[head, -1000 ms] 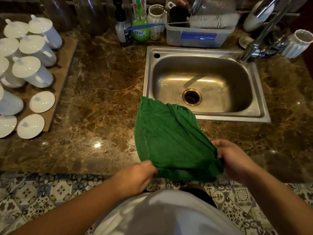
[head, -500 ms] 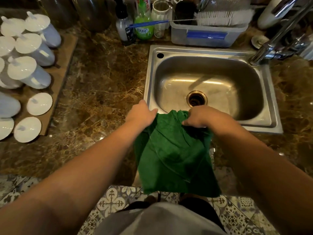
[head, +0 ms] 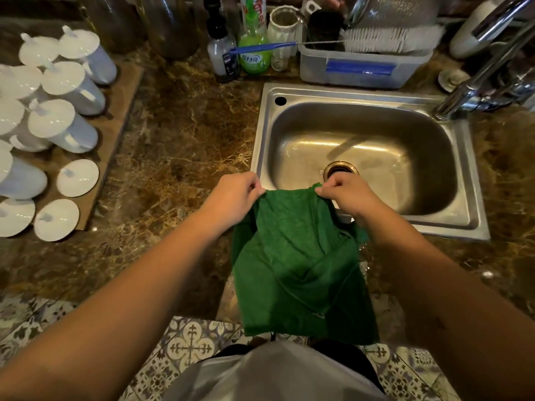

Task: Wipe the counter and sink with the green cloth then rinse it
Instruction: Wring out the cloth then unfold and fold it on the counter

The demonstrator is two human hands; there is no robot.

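The green cloth (head: 298, 264) hangs in front of me over the counter's front edge, held up by its top edge. My left hand (head: 234, 195) pinches the top left corner and my right hand (head: 347, 195) pinches the top right corner, both just at the near left rim of the steel sink (head: 474, 227). The sink basin has a round drain partly hidden behind my right hand. The brown marble counter (head: 179, 157) spreads to the left of the sink.
White lidded cups (head: 63, 125) and loose lids lie on a cardboard sheet at the left. Soap bottles (head: 252, 50), a grey tub (head: 362, 68) with a brush stand behind the sink. The tap (head: 474, 91) rises at the back right. Patterned floor tiles lie below.
Both hands went from the cloth's near edge to its far edge and lifted it; since half a second ago the cloth is spread a little wider between them.
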